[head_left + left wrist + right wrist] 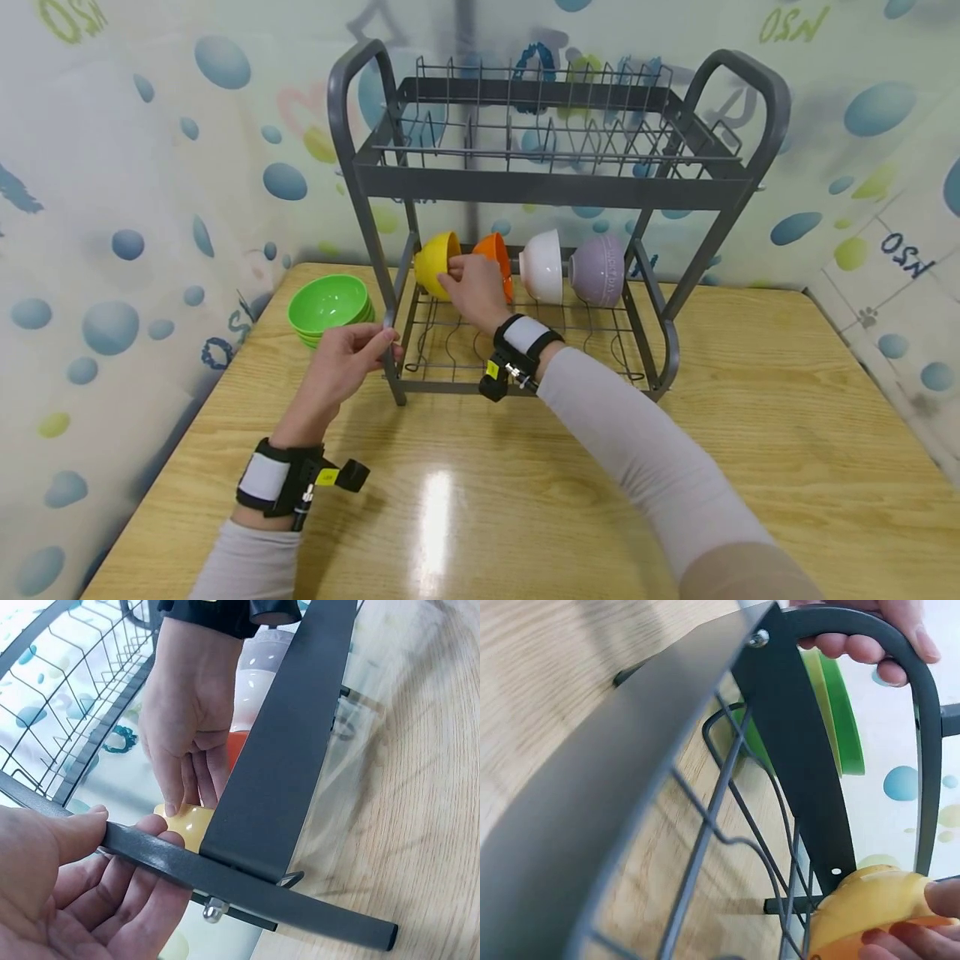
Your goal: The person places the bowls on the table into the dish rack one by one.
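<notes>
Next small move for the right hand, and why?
I'd probably ease the right hand off the yellow bowl: it sits on its side on the rack's lower tier, facing the same way as the orange bowl, white bowl and purple bowl, while the left hand grips the rack's side bar.

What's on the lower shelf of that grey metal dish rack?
An orange bowl, a white bowl and a pale purple bowl, tipped sideways, plus a glossy yellow bowl in the right hand. Much of the orange bowl can't be seen behind that hand.
</notes>
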A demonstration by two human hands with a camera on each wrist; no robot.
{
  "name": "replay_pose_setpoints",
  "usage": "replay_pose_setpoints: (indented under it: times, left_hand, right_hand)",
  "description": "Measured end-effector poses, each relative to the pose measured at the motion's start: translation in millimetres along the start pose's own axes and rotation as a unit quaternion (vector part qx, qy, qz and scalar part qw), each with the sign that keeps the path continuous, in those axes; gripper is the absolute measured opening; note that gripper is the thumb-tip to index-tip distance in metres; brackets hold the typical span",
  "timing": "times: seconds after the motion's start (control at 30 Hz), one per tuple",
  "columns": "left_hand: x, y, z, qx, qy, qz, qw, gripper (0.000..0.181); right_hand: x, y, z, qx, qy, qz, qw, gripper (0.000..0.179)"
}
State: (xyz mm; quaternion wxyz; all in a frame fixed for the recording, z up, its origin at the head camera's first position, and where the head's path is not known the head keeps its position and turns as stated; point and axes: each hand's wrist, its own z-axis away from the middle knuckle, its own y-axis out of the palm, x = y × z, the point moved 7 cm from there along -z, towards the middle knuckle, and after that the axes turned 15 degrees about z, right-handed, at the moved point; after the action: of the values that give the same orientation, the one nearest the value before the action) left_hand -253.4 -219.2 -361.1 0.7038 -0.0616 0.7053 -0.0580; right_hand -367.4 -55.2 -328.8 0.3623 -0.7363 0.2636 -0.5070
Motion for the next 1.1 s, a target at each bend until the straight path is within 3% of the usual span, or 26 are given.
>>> replay_pose_setpoints:
  times: [0.23, 0.47, 0.63, 0.93, 1.1]
  left_hand:
    - [0.4, 1.4, -0.2, 0.003, -0.004, -0.002, 1.0, 0.049]
    - [2.2, 0.6, -0.8, 0.005, -0.002, -0.005, 1.0, 0.051]
    - [1.4, 0.4, -0.7, 0.008, 0.002, -0.004, 1.0, 0.05]
    - [0.4, -3.0, -0.3, 0.005, 0.005, -0.008, 0.9999, 0.048]
    - [1.1, 0.4, -1.5, 0.011, 0.005, -0.003, 0.9999, 0.047]
  right_hand:
    - [1.9, -15.5, 12.9, 0.007, -0.064, 0.068, 0.9956, 0.036]
    - [-9.2, -38.7, 42.4, 0.04, -0.113, 0.106, 0.9871, 0.034]
    - [-26.7, -56.1, 69.1, 0.056, -0.143, 0.153, 0.9764, 0.034]
    - [-64.1, -82.4, 116.3, 0.043, -0.152, 0.19, 0.9689, 0.035]
    - [-88.9, -96.0, 142.1, 0.017, -0.156, 0.242, 0.9575, 0.034]
